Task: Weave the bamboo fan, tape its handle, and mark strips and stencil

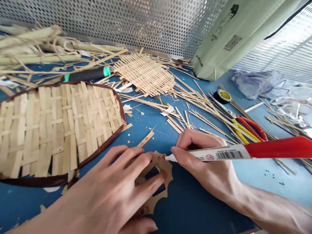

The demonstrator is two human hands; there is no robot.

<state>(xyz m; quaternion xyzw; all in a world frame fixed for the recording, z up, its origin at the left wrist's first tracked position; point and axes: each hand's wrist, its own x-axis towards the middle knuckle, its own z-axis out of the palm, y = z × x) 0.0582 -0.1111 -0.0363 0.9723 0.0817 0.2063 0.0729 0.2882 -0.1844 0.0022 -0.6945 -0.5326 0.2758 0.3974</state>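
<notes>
My right hand [207,172] grips a red and white marker [268,149], its red tip touching a brown scalloped cutout [168,174] near the top edge. Small red marks show beside the tip and lower on the cutout. My left hand [119,182] lies over the left part of this flat piece with its fingers spread, hiding much of it. A dark opening is visible in the middle of the piece, between the fingers. Just above the left fingers lies a short strip [146,138] with red marks.
Left lies a woven bamboo panel [56,123] with dark edging. Behind are a smaller woven piece [146,73], a black-and-green handled tool [87,74] and loose strips. Red-yellow scissors [251,128], a tape roll [223,96] and a green bag [226,39] are at right.
</notes>
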